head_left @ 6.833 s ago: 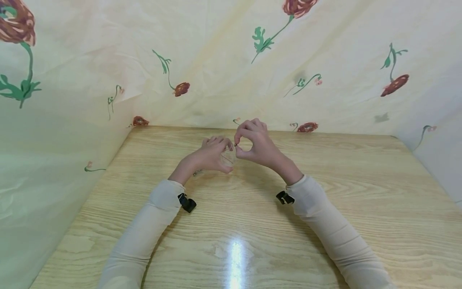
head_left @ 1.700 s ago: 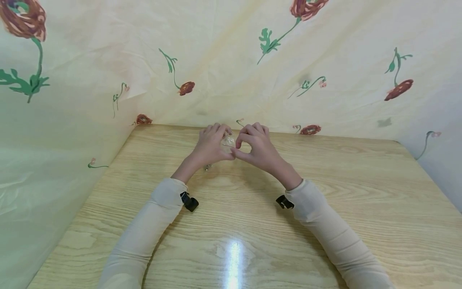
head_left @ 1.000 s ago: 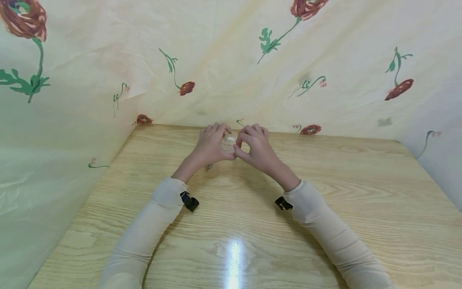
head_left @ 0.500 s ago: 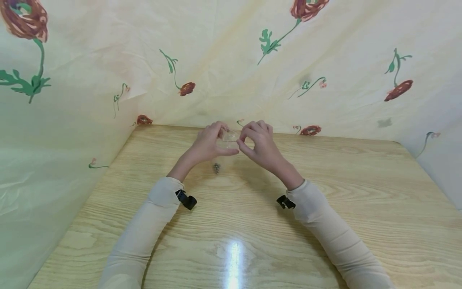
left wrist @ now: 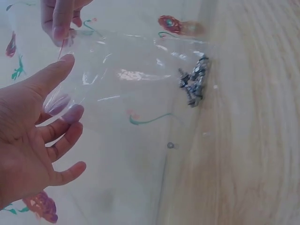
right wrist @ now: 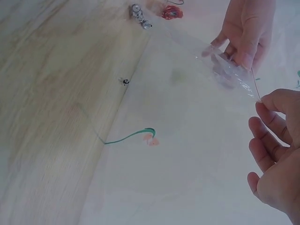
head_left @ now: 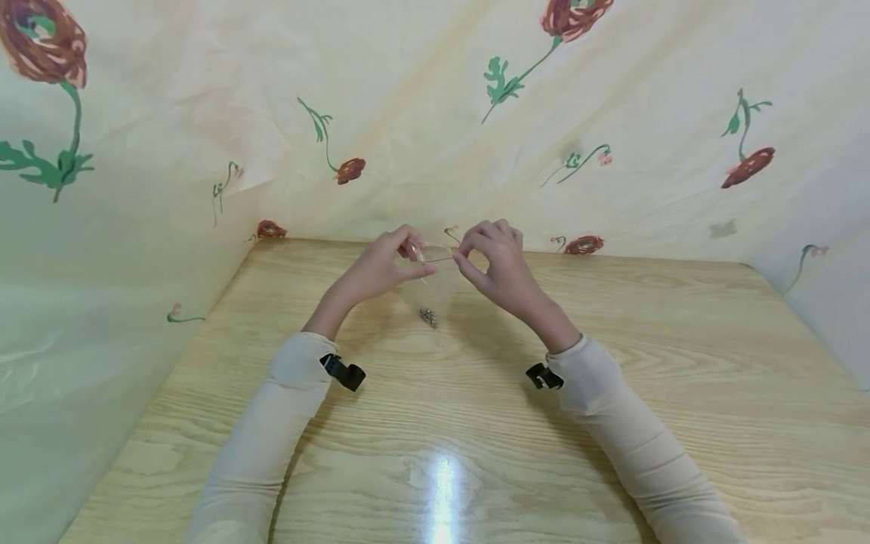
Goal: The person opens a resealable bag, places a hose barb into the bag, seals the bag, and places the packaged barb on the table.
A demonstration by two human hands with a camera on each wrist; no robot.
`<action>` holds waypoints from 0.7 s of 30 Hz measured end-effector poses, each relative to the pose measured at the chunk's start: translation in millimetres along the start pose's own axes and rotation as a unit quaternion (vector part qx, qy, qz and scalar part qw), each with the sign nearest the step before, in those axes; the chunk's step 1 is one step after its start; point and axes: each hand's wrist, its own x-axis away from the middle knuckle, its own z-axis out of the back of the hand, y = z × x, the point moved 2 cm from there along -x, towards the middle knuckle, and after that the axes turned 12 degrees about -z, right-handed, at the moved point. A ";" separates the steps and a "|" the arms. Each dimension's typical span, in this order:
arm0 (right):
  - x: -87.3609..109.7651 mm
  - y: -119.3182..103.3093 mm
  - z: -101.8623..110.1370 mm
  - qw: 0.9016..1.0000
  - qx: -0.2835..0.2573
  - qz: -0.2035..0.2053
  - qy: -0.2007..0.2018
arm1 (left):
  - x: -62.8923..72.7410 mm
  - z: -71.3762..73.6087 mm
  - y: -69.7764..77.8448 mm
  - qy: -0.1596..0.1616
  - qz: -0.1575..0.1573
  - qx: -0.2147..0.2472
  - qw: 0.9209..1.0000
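A clear plastic zip bag (head_left: 435,255) with a thin red line along its mouth is stretched between both hands, above the table. My left hand (head_left: 376,270) holds the left end of the mouth; in the left wrist view its thumb and fingers lie apart, with plastic around the fingertips. Thumb and forefinger of my right hand (head_left: 501,264) pinch the right corner of the mouth, seen closely in the right wrist view. At the bag's hanging bottom sits a cluster of small silver metal pieces (left wrist: 193,80), like screws. How wide the mouth stands is unclear.
One tiny metal piece (right wrist: 124,81), ring-like in the left wrist view, lies near the wooden table's (head_left: 435,393) back edge. Floral cloth (head_left: 421,151) hangs right behind the hands and along the left side.
The right hand earlier pinched a tiny dark piece by the bag; now it pinches the bag's corner. The hands have drawn slightly apart, stretching the mouth, and the metal cluster has swung rightward into view.
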 end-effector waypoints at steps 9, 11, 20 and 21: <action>-2.3 6.7 7.0 1.000 -0.014 -0.013 0.000 | -2.1 10.1 6.8 -0.026 0.003 -0.022 0.999; -3.0 7.1 8.9 1.000 -0.020 -0.018 -0.002 | -3.5 12.6 9.8 -0.035 0.000 -0.026 0.999; -5.2 10.0 14.6 0.999 -0.030 -0.034 -0.006 | -8.5 15.8 15.6 -0.033 0.003 -0.018 0.999; -5.3 10.3 14.8 0.999 -0.031 -0.037 -0.009 | -8.2 14.2 15.4 -0.023 0.008 -0.012 1.000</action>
